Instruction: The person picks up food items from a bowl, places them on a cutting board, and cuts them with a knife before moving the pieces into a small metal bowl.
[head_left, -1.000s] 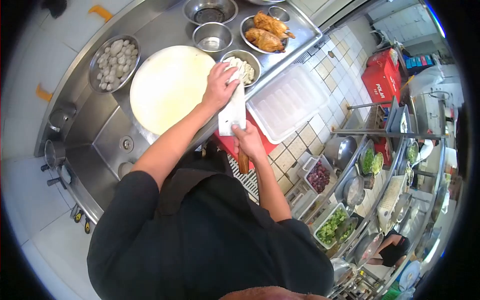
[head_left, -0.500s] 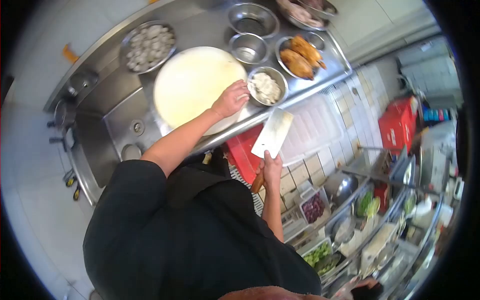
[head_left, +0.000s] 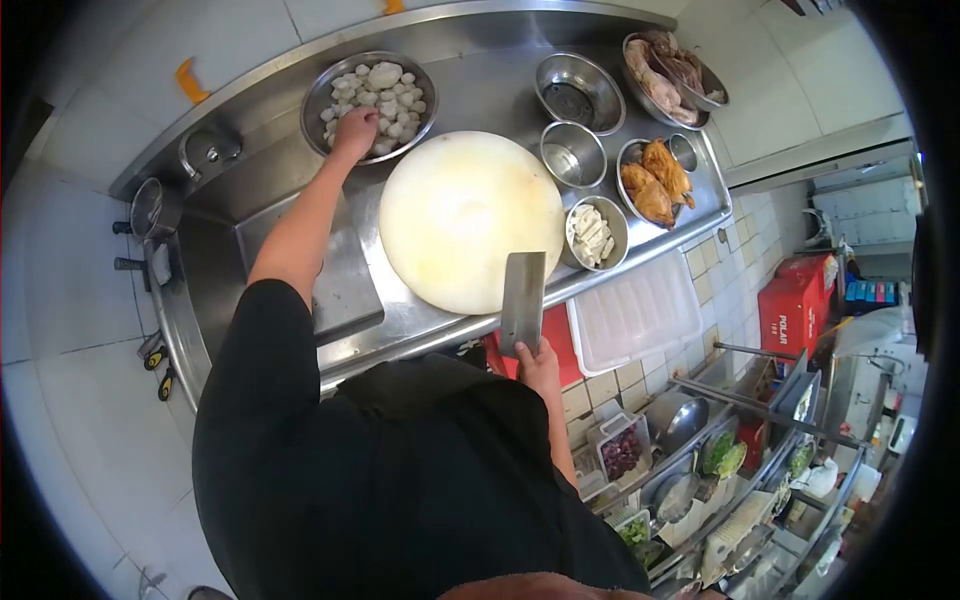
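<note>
My left hand (head_left: 357,130) reaches into a steel bowl (head_left: 310,108) at the back left. Its fingers are curled down among whitish round balls (head_left: 384,76) that look like fish balls; whatever they pinch is hidden beneath them. In my right hand (head_left: 540,366) is a broad cleaver (head_left: 523,300), held upright by its handle over the counter's front edge. The blade's top overlaps the near right rim of a round white chopping board (head_left: 470,215). Right of the board, a small steel bowl (head_left: 624,232) holds cut white pieces (head_left: 592,236).
Two steel bowls (head_left: 574,155) (head_left: 580,92) stand behind the board. Browned poultry pieces (head_left: 655,185) lie in another bowl, with raw meat (head_left: 660,80) farther back. A sink (head_left: 235,290) is at left. A translucent lid (head_left: 637,318) and shelves of ingredients (head_left: 690,440) lie right.
My left hand has gone from beside the bowl of white pieces to the bowl of balls at the back left. The cleaver has turned more upright, and the camera view has shifted.
</note>
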